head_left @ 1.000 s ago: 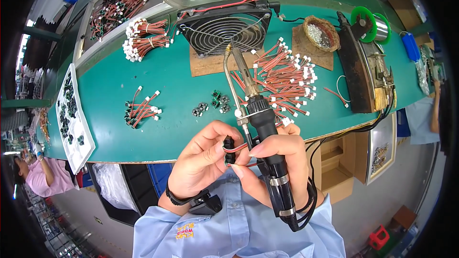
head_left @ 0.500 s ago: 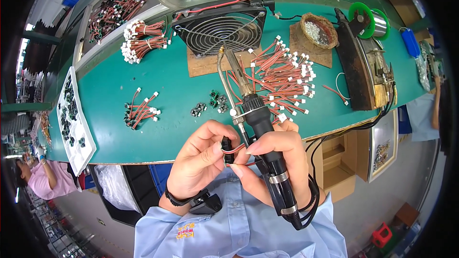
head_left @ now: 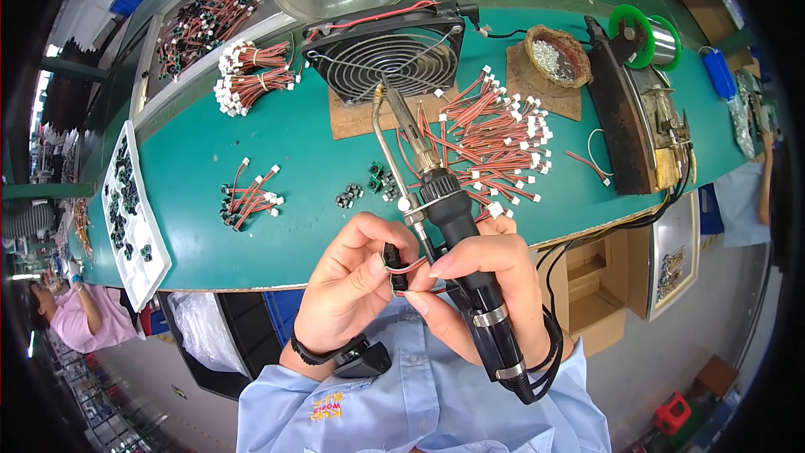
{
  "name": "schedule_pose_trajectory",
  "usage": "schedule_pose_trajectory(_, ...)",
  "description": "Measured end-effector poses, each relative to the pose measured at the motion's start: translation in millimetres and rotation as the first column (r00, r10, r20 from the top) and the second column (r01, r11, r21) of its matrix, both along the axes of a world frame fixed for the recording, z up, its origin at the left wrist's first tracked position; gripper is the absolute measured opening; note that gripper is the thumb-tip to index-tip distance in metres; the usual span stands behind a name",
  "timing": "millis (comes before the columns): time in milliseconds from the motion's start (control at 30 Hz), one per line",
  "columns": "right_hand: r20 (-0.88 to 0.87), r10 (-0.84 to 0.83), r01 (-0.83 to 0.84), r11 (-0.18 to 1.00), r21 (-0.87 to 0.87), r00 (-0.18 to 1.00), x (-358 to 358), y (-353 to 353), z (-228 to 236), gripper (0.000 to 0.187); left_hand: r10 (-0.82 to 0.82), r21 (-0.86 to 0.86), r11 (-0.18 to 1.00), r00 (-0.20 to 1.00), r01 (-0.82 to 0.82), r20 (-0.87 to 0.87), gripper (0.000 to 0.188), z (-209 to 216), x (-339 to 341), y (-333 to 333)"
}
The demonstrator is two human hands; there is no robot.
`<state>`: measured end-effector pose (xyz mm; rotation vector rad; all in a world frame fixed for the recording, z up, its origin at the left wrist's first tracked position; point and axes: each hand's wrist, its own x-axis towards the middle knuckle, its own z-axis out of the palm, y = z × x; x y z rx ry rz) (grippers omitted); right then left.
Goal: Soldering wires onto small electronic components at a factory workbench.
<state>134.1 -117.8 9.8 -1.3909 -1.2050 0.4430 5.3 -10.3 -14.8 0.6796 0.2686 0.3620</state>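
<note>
My left hand (head_left: 348,281) is closed, pinching a small black component (head_left: 392,257) between thumb and fingers. In my right hand (head_left: 499,281) is a black soldering iron (head_left: 451,205) with a thin metal feed tube (head_left: 383,138) along its side. Its tip points away from me toward the fan grille. A short red-and-white wire (head_left: 411,267) runs between the black component and my right fingertips, which pinch it. Whether the wire ends are joined to the component is hidden by my fingers. Beyond my hands lie several small black-and-green components (head_left: 381,178).
A black fan (head_left: 381,54) stands at the back. Wire leads with white plugs (head_left: 495,138) are heaped to its right, and a smaller pile (head_left: 251,200) lies left. A white tray (head_left: 147,273) holds components. The iron's stand (head_left: 620,109) and solder spool (head_left: 667,42) are at right.
The soldering iron's tip has swung slightly left. Both hands keep their grip on the component, wire and iron, with only a small shift.
</note>
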Motion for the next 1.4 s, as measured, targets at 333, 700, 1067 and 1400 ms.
schedule_pose_trajectory(333, 0.002, -0.017, 0.017, 1.0, 0.01, 1.0, 0.6, 1.3, 2.4, 0.042, 0.044, 0.021, 0.999, 0.998, -0.043, -0.047, 0.025, 3.0, 1.5, -2.3)
schedule_pose_trajectory(700, -0.044, 0.021, -0.022, 0.999, -0.027, 0.999, 7.1, 2.5, -2.4, 0.045, 0.161, 0.386, 0.916, 0.98, -0.104, -0.117, 0.02, 7.8, -0.7, -1.1)
schedule_pose_trajectory(1067, 0.012, -0.135, 0.136, 0.99, -0.034, 0.991, 8.6, -2.6, -14.7, 0.044, 0.173, 0.316, 0.941, 0.975, -0.122, -0.136, 0.02, 7.8, -0.6, 0.7)
schedule_pose_trajectory(1400, 0.334, -0.243, 0.249, 0.968, 0.023, 0.911, 15.2, -42.0, -27.2, 0.051, 0.384, 0.441, 0.854, 0.908, -0.278, -0.171, 0.009, -6.0, -2.3, 10.3)
